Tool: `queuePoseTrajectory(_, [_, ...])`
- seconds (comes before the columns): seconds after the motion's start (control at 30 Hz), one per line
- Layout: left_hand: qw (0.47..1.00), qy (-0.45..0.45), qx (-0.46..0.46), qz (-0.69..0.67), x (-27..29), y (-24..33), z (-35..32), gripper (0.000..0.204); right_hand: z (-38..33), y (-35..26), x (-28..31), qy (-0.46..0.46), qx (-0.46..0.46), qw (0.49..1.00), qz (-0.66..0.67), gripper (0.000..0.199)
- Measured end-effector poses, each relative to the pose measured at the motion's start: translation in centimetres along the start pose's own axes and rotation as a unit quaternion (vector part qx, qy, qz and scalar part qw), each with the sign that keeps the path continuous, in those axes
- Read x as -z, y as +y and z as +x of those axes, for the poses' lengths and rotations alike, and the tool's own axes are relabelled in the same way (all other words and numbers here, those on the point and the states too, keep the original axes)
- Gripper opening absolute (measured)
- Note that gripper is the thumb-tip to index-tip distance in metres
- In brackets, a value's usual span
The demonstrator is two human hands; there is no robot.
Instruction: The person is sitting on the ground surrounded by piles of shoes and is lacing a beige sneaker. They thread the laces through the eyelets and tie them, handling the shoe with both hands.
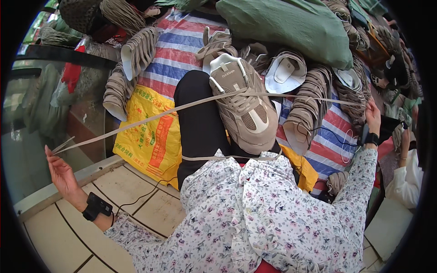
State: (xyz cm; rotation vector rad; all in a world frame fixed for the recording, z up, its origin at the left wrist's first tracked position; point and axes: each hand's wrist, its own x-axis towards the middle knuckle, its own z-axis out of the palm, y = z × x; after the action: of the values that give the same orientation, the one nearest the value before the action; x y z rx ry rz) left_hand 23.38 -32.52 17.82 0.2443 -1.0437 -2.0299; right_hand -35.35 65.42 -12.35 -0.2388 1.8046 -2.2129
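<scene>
A beige-brown sneaker (pixel 255 132) rests on my black-trousered lap, toe toward me and tongue away. Its flat beige shoelace (pixel 136 123) is partly threaded over the tongue, and both long ends are drawn out sideways, nearly straight. At the far left my left hand (pixel 63 175) pinches one end between thumb and fingers, with loose tips sticking out past them. Out to the right, my right hand (pixel 373 117) grips the other end. A second beige lace (pixel 223 158) lies across my lap below the toe.
Rows of nested shoe uppers (pixel 309 95) lie on a striped plastic sheet (pixel 168 50). A green sack (pixel 291 32) lies behind. A yellow bag (pixel 145 132) is by my left leg, near a glass panel (pixel 54 123). At the right edge is another person's white sleeve (pixel 405 184).
</scene>
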Motion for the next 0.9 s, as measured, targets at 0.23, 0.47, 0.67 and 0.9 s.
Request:
queuePoseTrajectory(0.23, [0.921, 0.076, 0.109, 0.367, -7.2, -12.1, -0.7, 0.038, -4.0, -0.8, -2.4, 0.186, -0.082, 0.978, -0.038, 0.025])
queuePoseTrajectory(0.47, [0.899, -0.125, 0.272, 0.319, -13.7, -27.4, -3.9, 0.026, -2.0, 2.2, -33.5, 0.055, -0.136, 0.983, -0.108, 0.017])
queuePoseTrajectory(0.67, [0.88, -0.146, 0.332, 0.308, -17.3, -34.0, -6.1, 0.032, -1.5, 0.9, -49.4, -0.146, -0.098, 0.982, -0.073, 0.011])
queuePoseTrajectory(0.9, [0.827, -0.2, 0.236, 0.469, -17.5, -33.3, -6.8, 0.037, -0.5, 0.6, -52.4, -0.224, -0.131, 0.965, -0.048, 0.01])
